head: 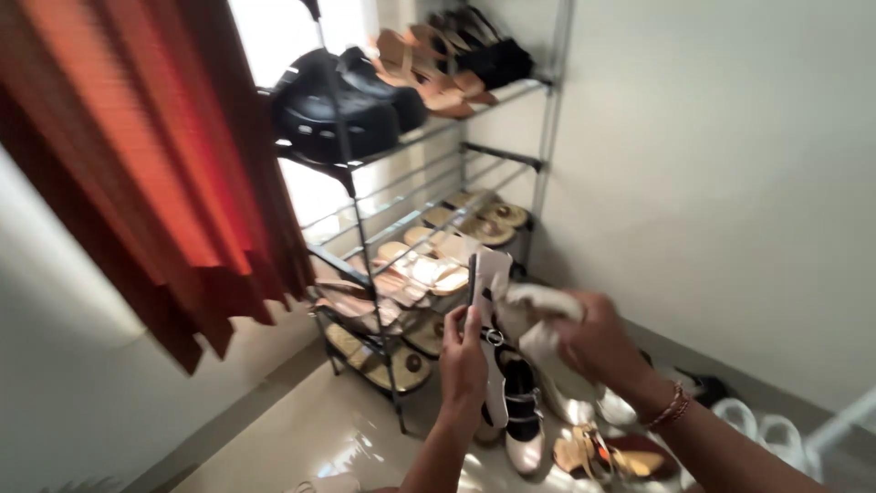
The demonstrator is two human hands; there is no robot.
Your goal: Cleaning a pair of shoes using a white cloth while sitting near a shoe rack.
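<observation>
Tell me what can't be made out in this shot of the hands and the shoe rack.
- Head view: the white shoe in the left hand is motion-blurred, its lower part hidden by that hand.
- The cloth covers the right hand fingers; their grip is unclear.
- Floor shoes are cut off by the bottom edge and both forearms.
- Black items on the top shelf are backlit and shapeless.

Metal shoe rack (365,228), orange curtain (164,155)
</observation>
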